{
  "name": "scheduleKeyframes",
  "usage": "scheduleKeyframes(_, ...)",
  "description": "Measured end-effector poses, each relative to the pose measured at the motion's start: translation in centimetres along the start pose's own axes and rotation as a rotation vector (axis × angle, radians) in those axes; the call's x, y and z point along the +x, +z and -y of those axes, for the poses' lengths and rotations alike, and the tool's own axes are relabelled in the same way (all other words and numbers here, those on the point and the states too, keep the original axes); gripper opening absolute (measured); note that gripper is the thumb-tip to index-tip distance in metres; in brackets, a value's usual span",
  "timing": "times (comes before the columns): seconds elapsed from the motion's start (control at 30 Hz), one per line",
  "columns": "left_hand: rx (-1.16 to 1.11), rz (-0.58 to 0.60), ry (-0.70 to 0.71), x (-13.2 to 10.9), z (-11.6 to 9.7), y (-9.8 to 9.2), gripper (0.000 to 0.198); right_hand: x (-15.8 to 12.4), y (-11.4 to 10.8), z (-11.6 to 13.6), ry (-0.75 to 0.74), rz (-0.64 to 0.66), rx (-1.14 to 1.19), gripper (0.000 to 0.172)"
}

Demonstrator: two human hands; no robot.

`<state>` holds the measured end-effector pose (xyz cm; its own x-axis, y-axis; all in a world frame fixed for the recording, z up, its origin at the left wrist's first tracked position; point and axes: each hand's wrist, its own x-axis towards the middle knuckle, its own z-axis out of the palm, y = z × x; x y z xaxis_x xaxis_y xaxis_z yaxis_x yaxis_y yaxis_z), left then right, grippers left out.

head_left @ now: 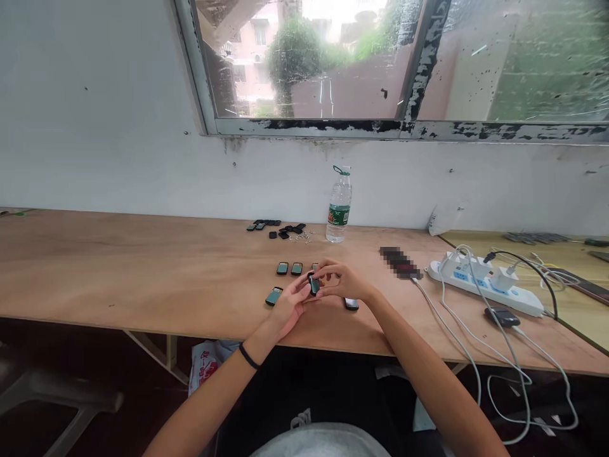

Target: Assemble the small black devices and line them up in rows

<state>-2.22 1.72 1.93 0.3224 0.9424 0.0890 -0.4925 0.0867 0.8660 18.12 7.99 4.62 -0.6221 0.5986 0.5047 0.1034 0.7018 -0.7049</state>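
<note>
Over the front part of the table, my left hand (294, 303) and my right hand (339, 279) come together around a small black electronic device (313, 285) with a greenish face. Fingers of both hands are closed on it, and it is tilted up. Just left of my left hand lies a similar device (274, 296), greenish side up. Two more, a left one (282, 268) and a right one (297, 269), lie behind it, and another is partly hidden by my right fingers. Under my right wrist is a device with a pale face (351, 304).
Black pieces (291, 229) and small shiny bits (302, 236) lie near the wall beside a water bottle (338, 212). To the right are a blurred-out object (400, 262), a white power strip (490, 291), a dark adapter (502, 317) and loose cables that hang over the table's front edge.
</note>
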Motion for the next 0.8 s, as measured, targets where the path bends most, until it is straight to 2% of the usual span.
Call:
scheduleKeyframes(0.33, -0.039, -0.012, 0.009, 0.1, 0.0, 0.1, 0.045, 0.1, 0.0, 0.4, 0.031, 0.007, -0.018, 0.039)
scheduleKeyframes(0.57, -0.052, -0.015, 0.005, -0.1, -0.3, 0.4, 0.039, 0.1, 0.3, -0.7, 0.006, -0.024, 0.006, 0.039)
scheduleKeyframes(0.8, 0.002, -0.036, 0.018, 0.1, 0.1, 0.2, 0.043, 0.1, 0.5, -1.0, 0.014, -0.006, 0.039, 0.042)
